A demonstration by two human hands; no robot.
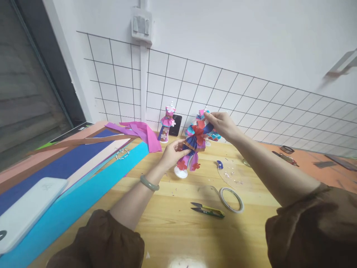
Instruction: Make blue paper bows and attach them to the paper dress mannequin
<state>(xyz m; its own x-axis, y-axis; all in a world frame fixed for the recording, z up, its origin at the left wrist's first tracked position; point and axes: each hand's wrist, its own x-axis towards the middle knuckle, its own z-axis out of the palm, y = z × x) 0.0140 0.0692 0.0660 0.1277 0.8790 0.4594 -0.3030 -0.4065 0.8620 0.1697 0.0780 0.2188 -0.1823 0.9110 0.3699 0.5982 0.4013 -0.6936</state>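
Note:
A miniature dress (192,156) in purple, dark blue and brown, with red flower shapes, stands tilted over a round white base (180,172). My left hand (173,152), a green bangle at its wrist, pinches the left side of the skirt. Higher up, my right hand (220,123) has thumb and forefinger closed at the upper right of the same dress, near a dark blue piece (208,128). Its fingertips partly cover what they grip. Behind it stands a pink and turquoise dress (214,136), partly hidden. Farther left is a pink dress (167,121) with pale flowers.
Yellow-handled thread snips (209,210) and a tape roll (231,200) lie on the wooden table (167,223). A clear sheet (232,175) holds small bits. Coloured strips (122,163), a beaded bracelet (122,153) and a white device (30,212) are left. A dark phone (175,125) leans at the wall.

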